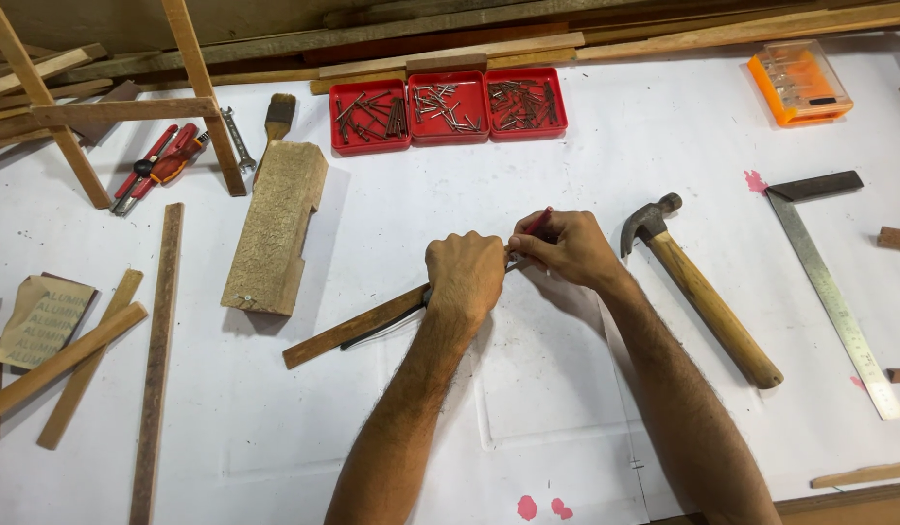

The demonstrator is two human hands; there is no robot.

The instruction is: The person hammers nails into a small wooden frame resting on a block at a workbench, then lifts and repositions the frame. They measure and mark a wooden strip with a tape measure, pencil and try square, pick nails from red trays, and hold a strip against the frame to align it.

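White paper covers the workbench, and near its middle the left hand is clenched over a thin wooden strip, pressing it flat so that the strip's free end runs out toward the near left. A dark, narrow tool lies along the strip just under that hand, but what it is cannot be told. The right hand sits just beside the left, touching it at the knuckles, its fingers pinched around a red pencil whose tip is hidden at the end of the strip. Just right of the right hand lies a claw hammer with a wooden handle, its head toward the far edge. Further right, near the right edge, rests a metal try square with a dark stock. At the far right corner stands an orange box with a clear lid. Along the far edge, about the middle, three red trays hold nails and screws. Left of them lies a rough wooden block, a paintbrush beyond it, and a spanner and red-handled pliers beside the leg of a wooden frame. Toward the left edge lie several loose wooden slats and a sheet of sandpaper.
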